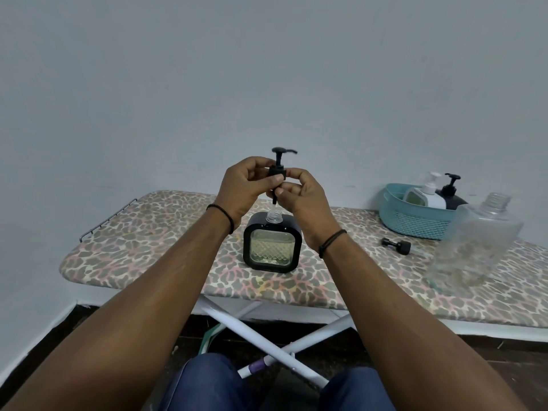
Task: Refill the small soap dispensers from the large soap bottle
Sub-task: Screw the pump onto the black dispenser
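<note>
Black pump head (278, 168) pinched by my left hand (241, 188) and right hand (301, 197) above the square dispenser (272, 243); right of it, teal basket (415, 221), blurred clear bottle (477, 241).

An ironing board (154, 232) carries a black dispenser (272, 243), teal basket (412, 222), loose cap (396, 246) and clear bottle (477, 241).

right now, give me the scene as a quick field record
surface: ironing board
left hand: pinches pump head collar
right hand: holds pump tube
square dispenser: upright, neck open, below pump
large bottle: clear, uncapped, right
black cap: lying beside bottle
basket: holds two more dispensers
</note>
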